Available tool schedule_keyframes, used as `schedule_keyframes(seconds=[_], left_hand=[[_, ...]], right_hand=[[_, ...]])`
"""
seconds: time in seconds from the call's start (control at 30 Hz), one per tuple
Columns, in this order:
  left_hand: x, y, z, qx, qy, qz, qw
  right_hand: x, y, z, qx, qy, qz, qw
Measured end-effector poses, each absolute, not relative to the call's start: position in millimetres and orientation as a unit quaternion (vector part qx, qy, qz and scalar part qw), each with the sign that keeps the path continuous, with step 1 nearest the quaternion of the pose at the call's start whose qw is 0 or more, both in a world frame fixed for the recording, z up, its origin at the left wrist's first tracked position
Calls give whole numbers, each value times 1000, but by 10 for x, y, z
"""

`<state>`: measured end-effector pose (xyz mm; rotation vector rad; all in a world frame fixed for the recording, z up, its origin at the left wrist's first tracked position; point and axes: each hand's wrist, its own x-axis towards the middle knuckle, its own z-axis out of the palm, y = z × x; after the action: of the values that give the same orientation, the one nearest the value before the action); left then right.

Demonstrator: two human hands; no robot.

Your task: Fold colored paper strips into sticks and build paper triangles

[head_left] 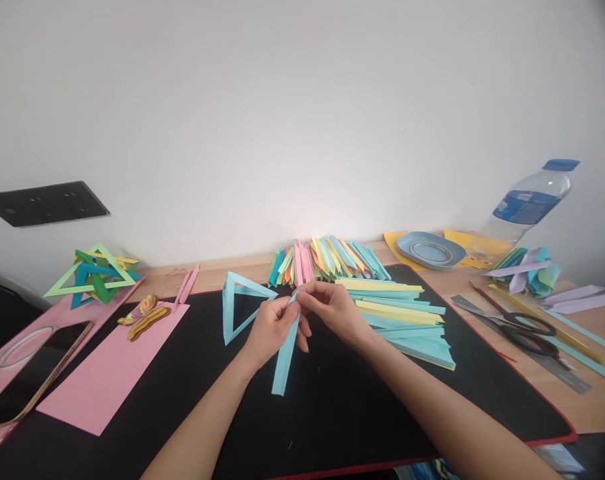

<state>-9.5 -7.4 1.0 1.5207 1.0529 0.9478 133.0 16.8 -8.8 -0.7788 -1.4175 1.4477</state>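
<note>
Both my hands meet over the middle of a black mat (pixel 332 407). My left hand (pixel 272 328) and my right hand (pixel 332 310) pinch the upper end of a folded light-blue paper strip (pixel 285 360), which hangs down toward me. Just left of my hands stands a light-blue paper triangle frame (pixel 239 303). Right of my hands lies a fan of folded blue and yellow strips (pixel 402 320). Behind them is a heap of folded strips in mixed colours (pixel 327 260).
A pink sheet (pixel 112 370) with a small figurine (pixel 142 313) lies at the left, beside a phone (pixel 27 383) and a woven paper star (pixel 95 273). At the right are scissors (pixel 527 330), a ruler (pixel 557 367), a blue dish (pixel 429 250), a water bottle (pixel 529 203) and purple strips (pixel 577 297).
</note>
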Motion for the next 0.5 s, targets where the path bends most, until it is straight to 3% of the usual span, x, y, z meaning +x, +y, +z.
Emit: schedule_keyframes(seconds=[0.23, 0.5], left_hand=[[-88, -31, 16, 495, 356, 420, 672], [-128, -32, 55, 471, 322, 410, 712]], right_hand=[[1341, 186, -132, -307, -543, 619, 477], [1341, 182, -119, -298, -541, 630, 471]])
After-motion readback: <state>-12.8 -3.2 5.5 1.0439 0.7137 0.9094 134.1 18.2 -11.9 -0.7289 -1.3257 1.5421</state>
